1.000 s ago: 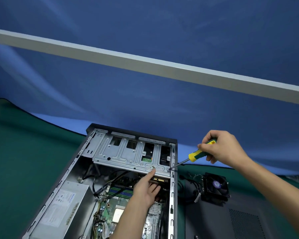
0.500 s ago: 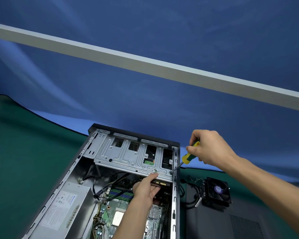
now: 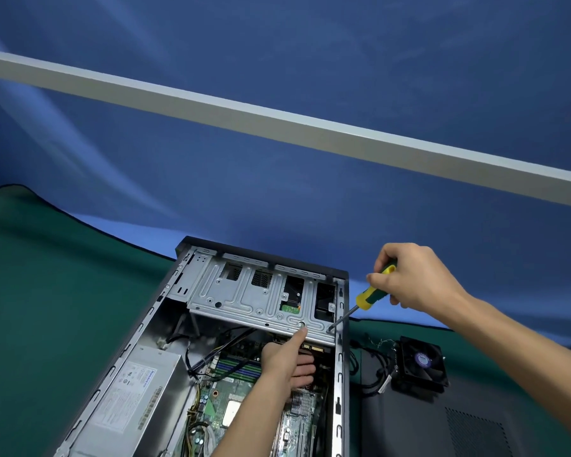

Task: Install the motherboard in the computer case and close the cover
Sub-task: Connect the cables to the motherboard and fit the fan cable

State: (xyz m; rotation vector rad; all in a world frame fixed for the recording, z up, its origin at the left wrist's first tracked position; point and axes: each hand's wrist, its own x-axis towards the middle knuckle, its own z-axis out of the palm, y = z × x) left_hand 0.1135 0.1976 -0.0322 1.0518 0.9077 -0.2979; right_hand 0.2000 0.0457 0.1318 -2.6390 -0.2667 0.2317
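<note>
A single wide-angle view comes from the person's head, looking forward and only slightly down, so the blue fabric backdrop (image 3: 277, 77) and a pale grey bar (image 3: 277, 127) slanting across it fill the upper half. The open grey metal computer case (image 3: 185, 291) lies close below, at 6 o'clock in the frame, its near end cut off by the bottom edge. The green-covered counter (image 3: 47, 308) spreads toward 8 o'clock, curved by lens distortion. Both forearms enter from the lower edge and the 4 o'clock side. No second view shares the scene.
</note>
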